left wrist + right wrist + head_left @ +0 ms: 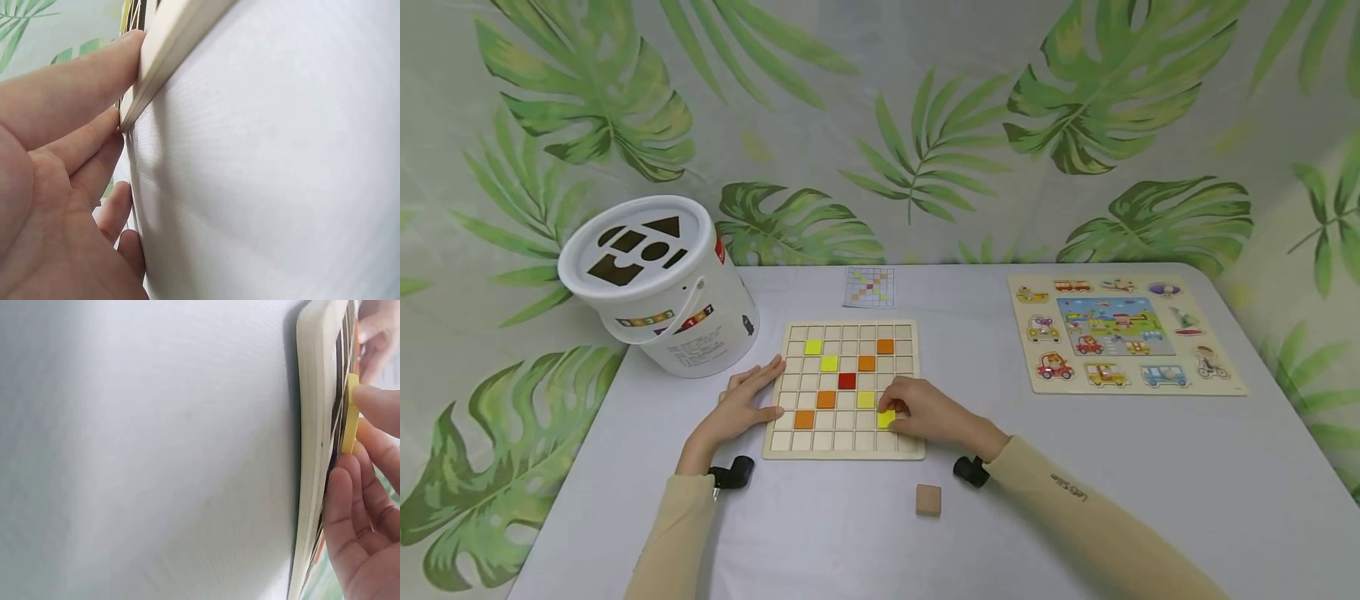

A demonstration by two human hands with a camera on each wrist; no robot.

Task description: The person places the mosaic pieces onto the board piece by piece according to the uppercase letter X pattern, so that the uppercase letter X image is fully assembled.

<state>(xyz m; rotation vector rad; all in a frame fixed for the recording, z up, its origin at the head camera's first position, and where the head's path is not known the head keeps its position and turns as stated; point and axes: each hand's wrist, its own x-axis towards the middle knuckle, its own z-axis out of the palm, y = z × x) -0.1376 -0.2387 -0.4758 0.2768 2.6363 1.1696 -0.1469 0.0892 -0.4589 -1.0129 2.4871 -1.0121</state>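
A square wooden grid board (844,455) lies on the table. Orange tiles, yellow tiles and one red tile (847,381) sit in its cells, making two crossing diagonals. My right hand (925,410) pinches a yellow tile (351,419) between thumb and fingers over the board's lower right cells. In the head view that yellow tile (886,419) is partly covered by the fingers. Along the board's left edge rests my left hand (741,407), thumb and fingers spread. Its thumb (81,87) touches the side of the board in the left wrist view.
Behind the board lies a pattern card (869,287) with a coloured cross. A white lidded bucket (700,333) stands at the back left. To the right is a picture puzzle board (1142,385). A small brown wooden square (928,500) lies in front of the grid board.
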